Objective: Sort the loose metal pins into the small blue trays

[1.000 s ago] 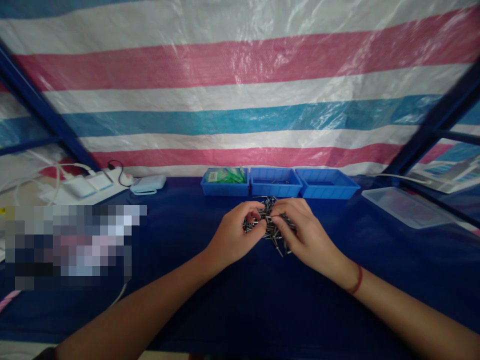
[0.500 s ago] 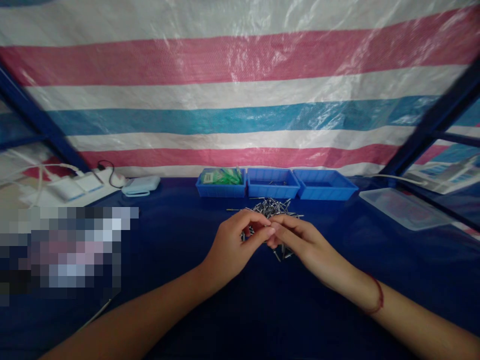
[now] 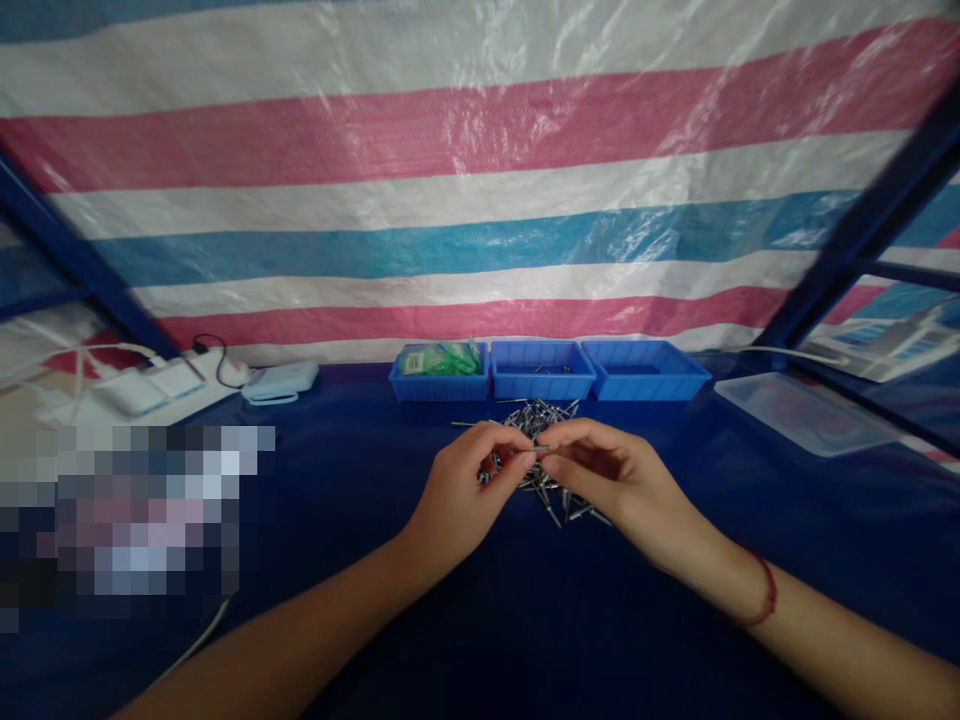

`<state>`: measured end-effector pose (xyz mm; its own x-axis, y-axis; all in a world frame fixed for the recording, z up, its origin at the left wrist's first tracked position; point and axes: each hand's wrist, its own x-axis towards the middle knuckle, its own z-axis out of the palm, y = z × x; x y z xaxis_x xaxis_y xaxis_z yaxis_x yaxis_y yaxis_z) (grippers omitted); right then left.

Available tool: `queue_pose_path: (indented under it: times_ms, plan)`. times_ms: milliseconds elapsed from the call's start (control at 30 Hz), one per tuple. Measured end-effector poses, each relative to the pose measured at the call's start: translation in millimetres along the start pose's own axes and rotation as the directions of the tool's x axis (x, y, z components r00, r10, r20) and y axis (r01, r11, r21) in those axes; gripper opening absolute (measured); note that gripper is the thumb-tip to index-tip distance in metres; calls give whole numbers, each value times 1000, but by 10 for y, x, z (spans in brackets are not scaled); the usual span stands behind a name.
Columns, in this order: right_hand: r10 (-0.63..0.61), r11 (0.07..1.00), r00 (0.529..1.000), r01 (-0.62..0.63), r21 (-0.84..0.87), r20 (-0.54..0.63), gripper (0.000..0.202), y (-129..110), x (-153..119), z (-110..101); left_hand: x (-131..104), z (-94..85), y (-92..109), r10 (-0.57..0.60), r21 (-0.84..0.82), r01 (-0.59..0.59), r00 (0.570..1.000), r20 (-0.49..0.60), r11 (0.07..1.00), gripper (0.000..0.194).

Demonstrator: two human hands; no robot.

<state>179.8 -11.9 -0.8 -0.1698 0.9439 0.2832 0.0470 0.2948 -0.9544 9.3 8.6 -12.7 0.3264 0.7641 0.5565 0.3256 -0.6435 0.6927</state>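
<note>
A slim metal pin (image 3: 541,448) lies crosswise between your left hand (image 3: 466,488) and right hand (image 3: 637,488).
Your left fingers pinch its left end; your right fingers stand apart around the other end, contact unclear. Its shiny, straight shaft points left to right, above a tangled heap of similar pins (image 3: 536,416) on the smooth dark-blue table (image 3: 480,630), before ribbed plastic bins (image 3: 541,387).

Metal pcs. (image 3: 538,415) part-hidden behind L hand (image 3: 465,488), prob. too small to ID.
</note>
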Motion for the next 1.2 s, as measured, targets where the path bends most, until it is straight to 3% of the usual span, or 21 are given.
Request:
queue_pose_path:
  times_ms: [167,333,467,567,633,733,833,900,1033,1200]
  plan:
    - [-123,975,991,129,-180,44,11,-34,-24,-10,-7,1,-31,-32,19,31,997,69,999,6]
    - [-376,742,917,385,-550,134,8,-130,58,-73,16,-20,-73,-4,34,2,997,75,999,14]
    - [-481,577,875,362,-732,54,10,-150,404,-238,60,-67,-179,8,72,-11,999,33,997,32]
    - [-508,421,861,267,-867,19,15,-35,751,-417,93,-115,-277,16,136,-25,998,69,990,25]
    - [-481,385,875,262,-885,50,15,77,912,-513,113,-158,-321,33,177,-55,991,127,983,24]
    - [-448,369,892,248,-896,62,19,205,935,-570,140,-239,-327,83,245,-159,953,292,956,28]
    - [-418,381,906,240,-893,65,21,229,746,-528,154,-305,-274,108,322,-266,894,434,909,19]
    - [-396,419,916,244,-875,66,20,205,588,-474,147,-314,-232,98,370,-299,875,473,880,9]
    - [-397,524,914,299,-798,82,12,132,367,-376,107,-253,-177,59,446,-328,854,517,833,15]
    - [-433,498,888,380,-780,156,11,31,243,-301,93,-174,-153,54,498,-375,836,546,781,14]
